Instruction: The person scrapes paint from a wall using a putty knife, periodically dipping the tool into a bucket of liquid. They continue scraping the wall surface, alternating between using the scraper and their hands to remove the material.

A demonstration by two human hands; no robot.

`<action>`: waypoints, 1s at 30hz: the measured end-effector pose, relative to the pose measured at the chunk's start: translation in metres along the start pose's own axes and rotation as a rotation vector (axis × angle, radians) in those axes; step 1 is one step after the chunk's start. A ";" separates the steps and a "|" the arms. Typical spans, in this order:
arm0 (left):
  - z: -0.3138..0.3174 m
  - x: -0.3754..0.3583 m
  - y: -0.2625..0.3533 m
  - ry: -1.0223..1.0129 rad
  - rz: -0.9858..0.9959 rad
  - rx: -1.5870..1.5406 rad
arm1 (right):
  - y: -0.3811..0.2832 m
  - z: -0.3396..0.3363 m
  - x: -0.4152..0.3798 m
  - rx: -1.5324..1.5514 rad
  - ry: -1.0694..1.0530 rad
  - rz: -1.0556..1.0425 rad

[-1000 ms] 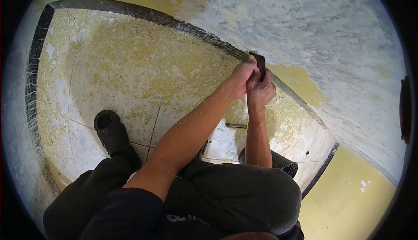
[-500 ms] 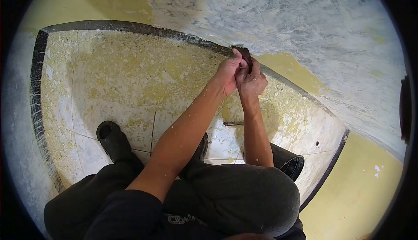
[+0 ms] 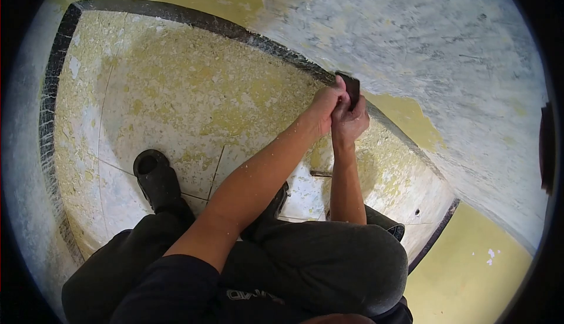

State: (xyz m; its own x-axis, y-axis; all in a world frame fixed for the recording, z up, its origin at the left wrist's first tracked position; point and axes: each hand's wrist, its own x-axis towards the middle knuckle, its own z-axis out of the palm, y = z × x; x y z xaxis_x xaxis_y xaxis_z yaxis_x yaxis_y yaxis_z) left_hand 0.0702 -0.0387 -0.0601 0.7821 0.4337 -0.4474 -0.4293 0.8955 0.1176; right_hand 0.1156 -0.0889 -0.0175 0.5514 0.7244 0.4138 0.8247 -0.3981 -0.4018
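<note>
A dark, flat scraper (image 3: 351, 86) with a squared end stands out above my two hands, touching or very near the foot of the wall. My left hand (image 3: 326, 108) is closed on its left side, the thumb raised along it. Pressed against that, my right hand (image 3: 351, 123) wraps round its lower part, so the handle is hidden. Just beyond the scraper rises the wall (image 3: 423, 36), patchy grey-white, with a strip of yellow paint (image 3: 405, 115) low down to the right of my hands.
Yellow and white paint flakes (image 3: 188, 83) cover the tiled floor. A dark skirting strip (image 3: 194, 15) runs along the wall's foot. My left shoe (image 3: 157, 177) rests on the tiles. Near my right forearm lies a short dark strip (image 3: 320, 173). A small drain hole (image 3: 418, 212) sits at right.
Both hands and the scraper appear slightly farther right and lower in view, still together at the wall's foot. The whole view has shifted a little as well.
</note>
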 end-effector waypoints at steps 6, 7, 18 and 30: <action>-0.010 -0.018 0.037 0.093 0.040 -0.006 | -0.028 0.022 0.003 0.040 0.077 -0.133; -0.010 -0.017 0.036 0.089 0.007 -0.001 | -0.030 0.020 0.000 0.073 0.032 -0.099; 0.012 -0.002 -0.009 -0.014 -0.066 0.051 | 0.012 -0.001 -0.011 0.034 0.130 0.053; 0.025 -0.007 -0.009 -0.066 -0.069 -0.030 | 0.022 -0.020 0.011 0.018 0.040 0.002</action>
State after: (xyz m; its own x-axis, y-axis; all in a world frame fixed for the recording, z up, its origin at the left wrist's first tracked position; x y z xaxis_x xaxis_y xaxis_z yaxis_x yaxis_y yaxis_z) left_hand 0.0793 -0.0474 -0.0361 0.8379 0.3781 -0.3937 -0.3861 0.9204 0.0620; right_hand 0.1420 -0.1006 -0.0057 0.5580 0.7004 0.4451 0.8213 -0.3892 -0.4171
